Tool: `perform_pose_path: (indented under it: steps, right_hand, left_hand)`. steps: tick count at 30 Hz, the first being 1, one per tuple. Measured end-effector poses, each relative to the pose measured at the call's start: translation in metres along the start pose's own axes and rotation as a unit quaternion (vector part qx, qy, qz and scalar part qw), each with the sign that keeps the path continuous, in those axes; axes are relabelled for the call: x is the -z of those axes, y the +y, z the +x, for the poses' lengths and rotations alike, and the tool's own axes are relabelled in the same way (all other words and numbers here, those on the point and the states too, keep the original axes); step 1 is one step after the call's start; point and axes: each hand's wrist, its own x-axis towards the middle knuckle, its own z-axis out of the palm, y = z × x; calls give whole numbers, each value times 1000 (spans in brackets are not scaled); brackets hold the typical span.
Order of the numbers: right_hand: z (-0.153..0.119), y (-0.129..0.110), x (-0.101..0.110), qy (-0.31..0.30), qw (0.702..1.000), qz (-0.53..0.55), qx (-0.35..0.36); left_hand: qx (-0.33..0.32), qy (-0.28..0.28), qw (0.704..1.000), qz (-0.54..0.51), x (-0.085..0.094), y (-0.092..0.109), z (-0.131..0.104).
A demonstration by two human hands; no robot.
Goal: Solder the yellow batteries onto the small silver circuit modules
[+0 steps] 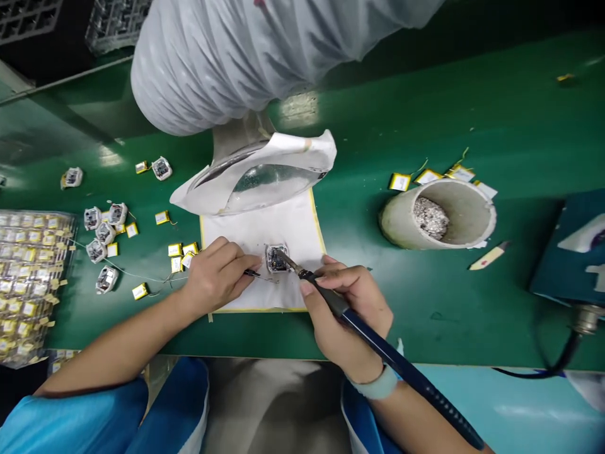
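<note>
My right hand point(352, 309) is closed round a soldering iron point(335, 299) with a dark blue handle. Its metal tip touches or hovers just over a small circuit board in a white housing point(276, 258), which lies on a white sheet point(241, 239) edged with yellow tape. Just left of the board, my left hand point(220, 277) pinches tweezers point(252, 273), mostly hidden, with only dark ends showing. A thin wire runs from the left towards this hand. Between the tweezers and the board lie fine wire ends, too small to make out.
Over the sheet hangs a fume hood point(278, 180) on a grey flexible duct point(227, 57). Small yellow-edged batteries point(176, 257) and boarded housings point(104, 233) lie left, beside a filled tray point(28, 284). A tube-shaped pot point(411, 221) and a blue box point(574, 252) stand right.
</note>
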Motion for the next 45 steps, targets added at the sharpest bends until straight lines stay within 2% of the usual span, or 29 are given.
perform_pose_path:
  steps: [4,36,39,41,43,45]
  right_hand:
    - [-2,1,1,-2,1000,-18,0]
    - [-2,0,0,-20,999,-36,6]
    - [-4,1,0,4,1000,-28,2]
    - [-6,4,0,13,1000,-25,3]
    - [-6,7,-1,-5,1000,-19,22]
    - [-6,10,-2,-47,997,-13,58]
  left_hand:
    - [6,-13,1000,-9,-2,-1,3]
    - [-1,-8,1000,-6,-6,1,6]
    - [1,-5,1000,-13,-3,3,7]
    - [-10,-21,999,-49,3,9,8]
    - [-38,-53,994,-91,11,19,7]
    - [-75,-82,989,-100,22,26,3]
